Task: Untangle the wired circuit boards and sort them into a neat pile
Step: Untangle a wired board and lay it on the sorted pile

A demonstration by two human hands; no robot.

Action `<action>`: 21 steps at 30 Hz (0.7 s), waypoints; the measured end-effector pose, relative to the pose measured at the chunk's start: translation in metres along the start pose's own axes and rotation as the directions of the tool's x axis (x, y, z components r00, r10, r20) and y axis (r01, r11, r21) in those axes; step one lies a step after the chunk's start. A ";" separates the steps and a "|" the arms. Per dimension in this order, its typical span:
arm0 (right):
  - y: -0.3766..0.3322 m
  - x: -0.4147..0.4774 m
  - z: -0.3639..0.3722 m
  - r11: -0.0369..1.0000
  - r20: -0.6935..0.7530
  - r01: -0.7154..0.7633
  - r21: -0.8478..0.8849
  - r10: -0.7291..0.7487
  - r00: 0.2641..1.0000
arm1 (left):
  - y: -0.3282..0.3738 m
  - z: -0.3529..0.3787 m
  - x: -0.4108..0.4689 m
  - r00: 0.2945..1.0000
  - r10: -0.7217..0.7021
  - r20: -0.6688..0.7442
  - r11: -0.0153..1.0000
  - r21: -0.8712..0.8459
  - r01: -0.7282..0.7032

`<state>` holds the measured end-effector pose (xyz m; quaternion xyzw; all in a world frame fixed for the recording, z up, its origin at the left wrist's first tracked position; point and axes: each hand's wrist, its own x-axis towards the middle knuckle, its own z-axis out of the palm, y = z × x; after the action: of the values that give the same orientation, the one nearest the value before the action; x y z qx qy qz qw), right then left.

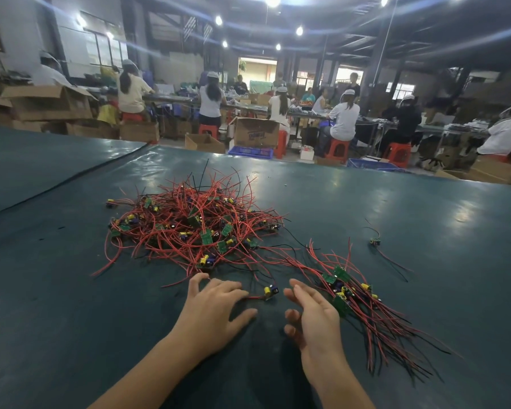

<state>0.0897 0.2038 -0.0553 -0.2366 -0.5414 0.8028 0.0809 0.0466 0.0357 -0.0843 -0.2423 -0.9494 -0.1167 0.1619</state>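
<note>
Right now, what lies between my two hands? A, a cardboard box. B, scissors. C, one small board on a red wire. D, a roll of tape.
C: a single small board with a yellow part lies between the left hand and the right hand, trailing a red wire toward the left one.

Left hand lies palm down, fingers spread, forearm entering from 7 o'clock. Right hand stands on edge, palm facing 9 o'clock, fingers relaxed.
</note>
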 end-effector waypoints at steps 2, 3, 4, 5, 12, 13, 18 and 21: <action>-0.001 0.000 0.000 1.000 0.000 -0.008 -0.008 0.008 1.000 | 0.003 -0.004 0.000 0.998 0.024 -0.057 1.000 -0.016 -0.025; -0.001 -0.001 0.000 1.000 0.002 -0.013 -0.008 0.013 1.000 | 0.004 -0.007 0.000 0.994 0.058 -0.096 0.998 -0.020 -0.060; -0.001 -0.001 0.001 1.000 0.004 -0.018 -0.009 0.018 1.000 | 0.005 -0.009 0.000 0.985 0.090 -0.147 0.995 -0.027 -0.095; -0.001 -0.002 0.001 1.000 0.006 -0.022 -0.018 0.022 1.000 | 0.006 -0.011 0.000 0.972 0.109 -0.208 0.992 -0.046 -0.121; 0.000 -0.003 0.004 0.995 0.009 0.067 -0.072 -0.066 0.998 | 0.011 -0.016 0.000 0.868 0.161 -0.469 0.964 -0.112 -0.240; -0.001 -0.004 0.003 0.995 0.003 0.063 -0.073 -0.063 0.998 | 0.011 -0.015 0.000 0.855 0.169 -0.491 0.958 -0.123 -0.260; -0.006 -0.009 0.003 0.986 0.126 -0.057 -0.160 0.078 0.989 | 0.012 -0.015 0.000 0.812 0.210 -0.544 0.938 -0.121 -0.324; -0.006 -0.011 0.005 0.983 0.132 -0.020 -0.181 0.045 0.990 | 0.012 -0.016 0.000 0.806 0.189 -0.561 0.951 -0.101 -0.293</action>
<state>0.0961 0.1977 -0.0449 -0.1967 -0.6119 0.7661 0.0092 0.0564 0.0410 -0.0680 -0.3320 -0.8105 -0.2454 0.4156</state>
